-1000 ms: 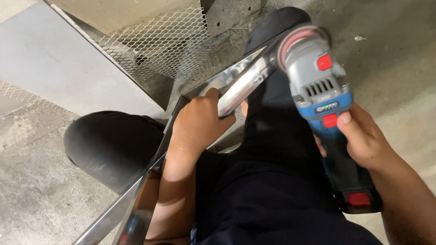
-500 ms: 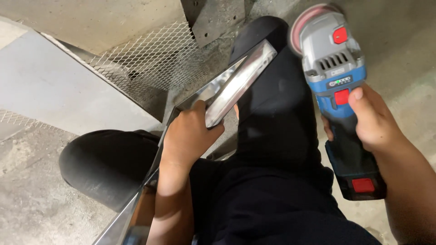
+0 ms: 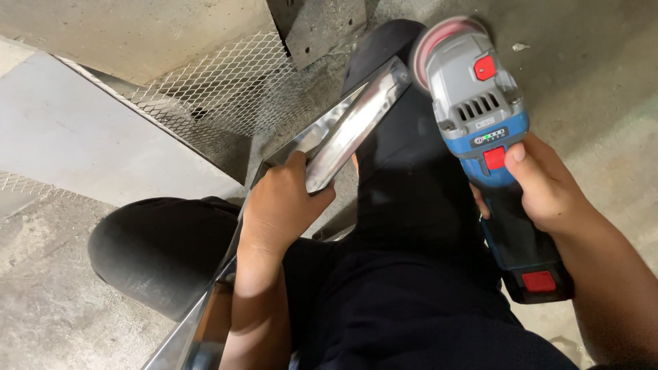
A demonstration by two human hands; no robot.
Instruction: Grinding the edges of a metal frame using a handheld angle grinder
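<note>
My left hand [image 3: 282, 205] grips a shiny folded metal strip [image 3: 356, 120] that slants up to the right across my black-trousered legs [image 3: 411, 205]. My right hand [image 3: 541, 181] holds a cordless angle grinder [image 3: 483, 116], blue and grey with red buttons and a black battery pack at the rear. Its pinkish disc [image 3: 435, 41] sits right at the strip's upper end; whether they touch is unclear. A long lower part of the metal piece [image 3: 195, 329] runs down to the bottom edge beside my left forearm.
I sit on a concrete floor [image 3: 596, 68]. An expanded-metal mesh panel [image 3: 212, 96] lies ahead, with a flat grey sheet [image 3: 89, 137] at the left and a dark metal plate [image 3: 319, 27] at the top.
The grinder has shifted up and away from the strip's middle, its disc now at the strip's upper tip. My left hand keeps its hold on the strip.
</note>
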